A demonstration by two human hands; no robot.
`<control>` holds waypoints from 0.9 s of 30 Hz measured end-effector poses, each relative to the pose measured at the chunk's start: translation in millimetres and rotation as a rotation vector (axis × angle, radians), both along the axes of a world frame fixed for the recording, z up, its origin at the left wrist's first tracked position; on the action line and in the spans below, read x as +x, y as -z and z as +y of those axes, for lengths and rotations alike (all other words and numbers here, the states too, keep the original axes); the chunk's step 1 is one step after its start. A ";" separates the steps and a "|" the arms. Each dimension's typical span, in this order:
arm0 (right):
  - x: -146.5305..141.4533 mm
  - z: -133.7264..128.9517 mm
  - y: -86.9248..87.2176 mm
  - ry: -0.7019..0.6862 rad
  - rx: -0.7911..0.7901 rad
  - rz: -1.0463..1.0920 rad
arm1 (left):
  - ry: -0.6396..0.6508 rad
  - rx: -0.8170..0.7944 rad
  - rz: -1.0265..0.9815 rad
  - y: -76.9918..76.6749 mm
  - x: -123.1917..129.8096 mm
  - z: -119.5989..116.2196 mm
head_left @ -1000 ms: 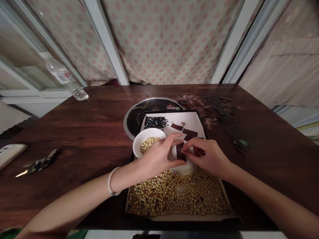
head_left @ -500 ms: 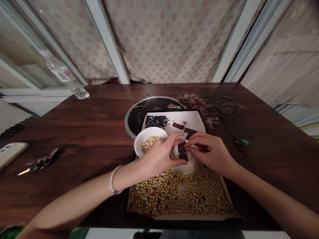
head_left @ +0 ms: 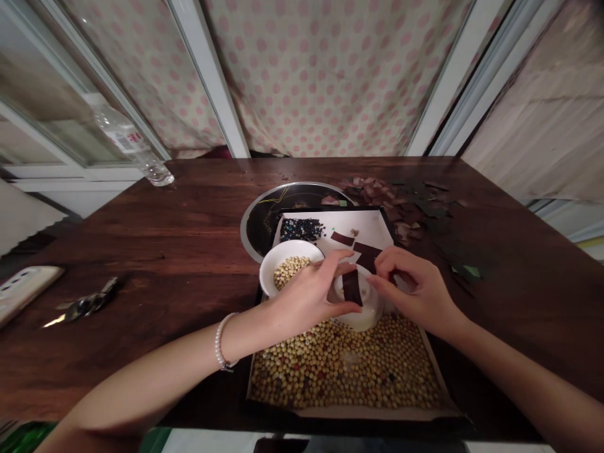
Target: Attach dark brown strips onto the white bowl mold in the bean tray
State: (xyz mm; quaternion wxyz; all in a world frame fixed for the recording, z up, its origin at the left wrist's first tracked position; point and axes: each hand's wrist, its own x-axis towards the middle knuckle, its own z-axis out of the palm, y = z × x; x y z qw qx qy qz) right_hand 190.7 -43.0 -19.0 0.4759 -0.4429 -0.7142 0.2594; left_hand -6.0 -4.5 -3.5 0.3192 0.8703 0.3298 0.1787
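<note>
Left hand (head_left: 306, 302) and right hand (head_left: 419, 292) work together just above the lower half of the baking tray (head_left: 330, 209). The dark brown strip (head_left: 352, 287) stands between them, against the inside of a small white dish (head_left: 363, 321), at the tray's centre. The left fingers and thumb appear closed on the strip in a pinch; the right fingertips (head_left: 370, 281) reach its right edge, but whether they grip it I cannot tell. State of the layout: loose beads and beans (head_left: 344, 371) cover the tray's near half. On the white paper sheet (head_left: 372, 226) at its far half lie two more dark strips (head_left: 342, 238), a small heap of dark beads (head_left: 302, 230) and a few fragments. A white bowl (head_left: 283, 250) of pale beans (head_left: 289, 272) sits just left of the tray's centre. Beyond the far edge, mauve scraps (head_left: 377, 195) and dark green scraps (head_left: 429, 211) are strewn on the wooden table (head_left: 141, 239). Left of the tray lies a pair of scissors (head_left: 87, 307); farther back stands a clear plastic bottle (head_left: 125, 138), its label too small to read. No brand or writing is legible.
</note>
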 end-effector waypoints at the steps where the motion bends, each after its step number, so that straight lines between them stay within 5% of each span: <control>1: -0.4 -0.4 0.3 0.045 0.042 0.018 | 0.000 -0.002 0.003 -0.6 0.0 -0.1; 5: -1.7 -0.4 1.9 0.146 0.131 -0.029 | -0.001 -0.004 0.008 -3.2 0.0 -0.6; 11: -4.5 0.1 4.4 0.093 0.121 0.121 | -0.007 -0.003 0.004 -3.9 0.0 -0.9; 17: -3.1 0.6 6.6 0.012 0.001 0.202 | -0.009 0.004 -0.004 -3.8 0.8 -1.3; 27: -4.8 -1.4 10.2 0.005 -0.135 0.029 | -0.004 -0.024 -0.004 -1.8 0.2 -0.5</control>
